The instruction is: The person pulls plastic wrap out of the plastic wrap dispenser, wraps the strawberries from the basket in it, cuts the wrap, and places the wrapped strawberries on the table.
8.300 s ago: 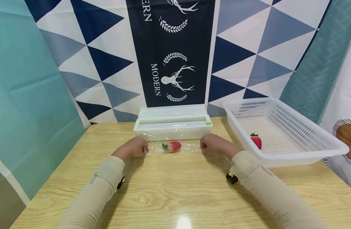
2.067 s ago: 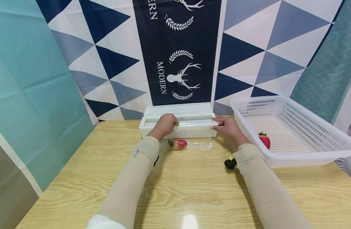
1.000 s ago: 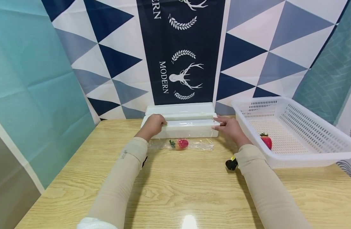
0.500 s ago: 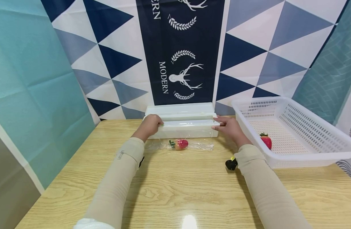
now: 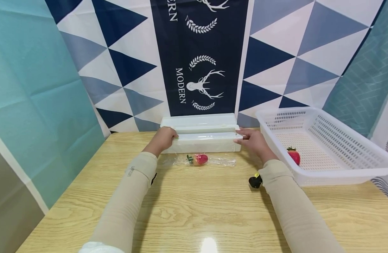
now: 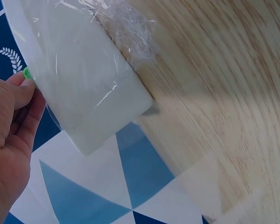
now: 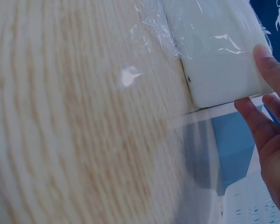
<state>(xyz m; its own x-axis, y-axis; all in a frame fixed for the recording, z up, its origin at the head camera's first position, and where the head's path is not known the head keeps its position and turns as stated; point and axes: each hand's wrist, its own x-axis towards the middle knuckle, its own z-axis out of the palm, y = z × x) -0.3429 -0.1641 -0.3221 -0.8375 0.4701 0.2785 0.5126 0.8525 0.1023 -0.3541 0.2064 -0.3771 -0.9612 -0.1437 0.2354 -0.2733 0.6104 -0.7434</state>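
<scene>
A white cling film dispenser stands at the back of the table, its lid tipped back. At its left end my left hand pinches a small green slide cutter, which the left wrist view shows between thumb and fingers. My right hand holds the dispenser's right end, thumb on the front and fingers at the end face in the right wrist view. Clear cling film drapes over the dispenser's front onto the table. In front of the dispenser lies a strawberry in that film, leaves toward the left.
To the right stands a white perforated basket with another strawberry inside near its left wall. Patterned cloth hangs close behind the dispenser. The wooden table stretches toward the front.
Both hands have left the film beside the strawberry for the dispenser. The green cutter has gone from its right end to its left with my left hand; my right hand lately stays put.
</scene>
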